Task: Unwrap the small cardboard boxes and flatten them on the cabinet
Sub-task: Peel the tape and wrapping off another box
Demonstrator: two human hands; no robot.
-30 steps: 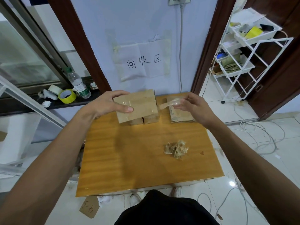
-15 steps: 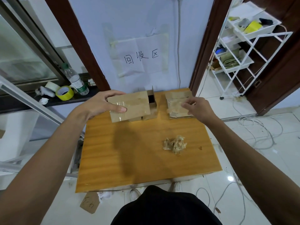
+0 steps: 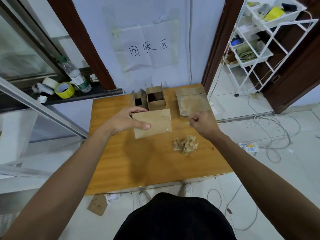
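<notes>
the left grip (image 3: 127, 121) has the closed box (image 3: 155, 125) clamped, thumb across its top face and fingers curled behind its far edge, holding it just above the bench (image 3: 138, 161). the right grip (image 3: 202, 122) sits apart from that box, off its right side, fingers curled in tight as if pinching. there may be a clear strip of tape in there, but i cannot tell.

i'd say the step in hand is stripping tape off this box. to do it well, i'd keep the left grip firm and low so the box doesn't twist, find a loose tape end at the right-hand edge nearest the right grip, and peel along the seam slowly so the strip comes off whole rather than tearing the card. then drop the strip on the wad of tape (image 3: 185, 144) on the near side of the right grip, open the flaps and press the box flat.

counted:
- 1 closed box, in the left grip.
- 2 opened boxes standing just beyond the left grip, a narrow one (image 3: 138, 101) and a wider one (image 3: 155, 100), touching side by side.
- 1 pile of flattened card (image 3: 192, 101) just beyond the right grip. how many sheets, i cannot tell.
- 1 wad of tape.
- well to the left of the left grip, on the ledge, 1 bottle (image 3: 76, 75) and 2 tape rolls, 1 yellow (image 3: 64, 90) and 1 white (image 3: 49, 82).
</notes>
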